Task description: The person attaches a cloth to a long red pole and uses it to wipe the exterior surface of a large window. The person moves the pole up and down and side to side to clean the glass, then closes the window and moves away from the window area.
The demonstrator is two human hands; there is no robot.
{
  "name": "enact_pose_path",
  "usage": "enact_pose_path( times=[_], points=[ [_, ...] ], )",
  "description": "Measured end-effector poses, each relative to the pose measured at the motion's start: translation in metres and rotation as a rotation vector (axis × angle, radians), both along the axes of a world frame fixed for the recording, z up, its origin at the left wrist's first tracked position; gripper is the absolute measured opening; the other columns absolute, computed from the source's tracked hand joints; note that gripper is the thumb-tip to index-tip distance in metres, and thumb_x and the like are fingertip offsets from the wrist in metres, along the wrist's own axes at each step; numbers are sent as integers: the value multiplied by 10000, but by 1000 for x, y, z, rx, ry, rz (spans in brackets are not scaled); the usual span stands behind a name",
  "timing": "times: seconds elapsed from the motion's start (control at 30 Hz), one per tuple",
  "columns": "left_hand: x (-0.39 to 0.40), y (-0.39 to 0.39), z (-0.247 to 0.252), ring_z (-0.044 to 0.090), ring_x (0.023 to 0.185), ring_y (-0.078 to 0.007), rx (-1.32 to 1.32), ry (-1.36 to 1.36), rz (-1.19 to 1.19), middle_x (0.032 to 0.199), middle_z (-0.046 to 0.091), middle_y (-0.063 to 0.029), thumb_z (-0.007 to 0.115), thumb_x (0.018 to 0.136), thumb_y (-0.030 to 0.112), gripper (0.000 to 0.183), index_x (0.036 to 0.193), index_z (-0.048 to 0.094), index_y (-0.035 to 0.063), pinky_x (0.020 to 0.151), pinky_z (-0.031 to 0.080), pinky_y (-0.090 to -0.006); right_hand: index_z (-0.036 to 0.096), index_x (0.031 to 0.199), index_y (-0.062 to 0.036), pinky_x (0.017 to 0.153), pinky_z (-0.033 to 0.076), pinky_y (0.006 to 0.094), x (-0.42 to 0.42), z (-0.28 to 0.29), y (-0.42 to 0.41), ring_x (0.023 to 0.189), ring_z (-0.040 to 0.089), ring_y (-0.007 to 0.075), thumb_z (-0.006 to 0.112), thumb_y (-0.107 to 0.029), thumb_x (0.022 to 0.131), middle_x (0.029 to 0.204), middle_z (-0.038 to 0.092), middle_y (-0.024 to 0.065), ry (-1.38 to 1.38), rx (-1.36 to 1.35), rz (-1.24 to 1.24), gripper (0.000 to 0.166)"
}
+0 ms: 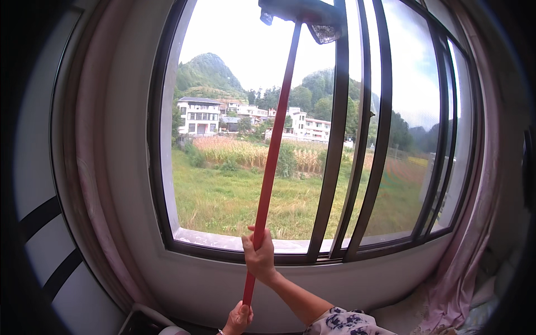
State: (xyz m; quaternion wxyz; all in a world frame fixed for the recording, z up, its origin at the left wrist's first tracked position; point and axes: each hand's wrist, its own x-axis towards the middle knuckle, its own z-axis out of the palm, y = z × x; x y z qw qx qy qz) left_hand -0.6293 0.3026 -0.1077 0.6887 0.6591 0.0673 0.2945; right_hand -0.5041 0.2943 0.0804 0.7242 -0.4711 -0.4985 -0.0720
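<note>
My right hand (259,255) grips a long red pole (272,159) partway up, near the bottom of the window frame. Lower down, my left hand (238,318) is closed around the pole's bottom end. The pole rises at a slight tilt across the window. At its top is a dark, wide head (305,12) with wet-looking cloth or plastic hanging from it, in front of the upper window and overlapping a dark frame upright. Its upper part is cut off by the picture's edge.
Sliding window panels with dark frames (381,138) stand at the right. Pink curtains hang at the left (92,167) and right (465,268). A pale sill (217,238) runs outside the frame. A dark-and-grey container (144,320) is at the bottom left, beside a white panel with black bands (42,217).
</note>
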Motion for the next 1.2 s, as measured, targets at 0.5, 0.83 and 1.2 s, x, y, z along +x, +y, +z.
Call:
enact_pose_path(
  times=[0.5, 0.83, 1.2],
  points=[
    [-31, 0, 48, 432, 468, -65, 167, 112, 180, 566, 456, 1, 332, 897, 629, 556, 804, 430, 89, 437, 361, -202, 424, 1106, -28, 507, 376, 187, -7, 34, 7, 601, 442, 30, 552, -27, 884, 756, 483, -8, -50, 50, 110, 256],
    [-1, 4, 38, 436, 469, -63, 99, 58, 81, 576, 457, 9, 322, 892, 639, 561, 843, 438, 93, 444, 367, -200, 437, 1101, -41, 513, 365, 179, 12, 32, 10, 617, 427, 21, 562, -30, 881, 748, 469, -20, -51, 49, 124, 254],
    [46, -45, -94, 444, 1152, -163, -273, -422, 617, 1261, 460, -72, 436, 977, 331, 325, 1138, 492, 55, 1001, 339, -294, 462, 1108, -38, 564, 402, 184, -68, -244, -16, 623, 475, 45, 601, -44, 859, 753, 523, -1, 437, -8, 438, 286]
  ],
)
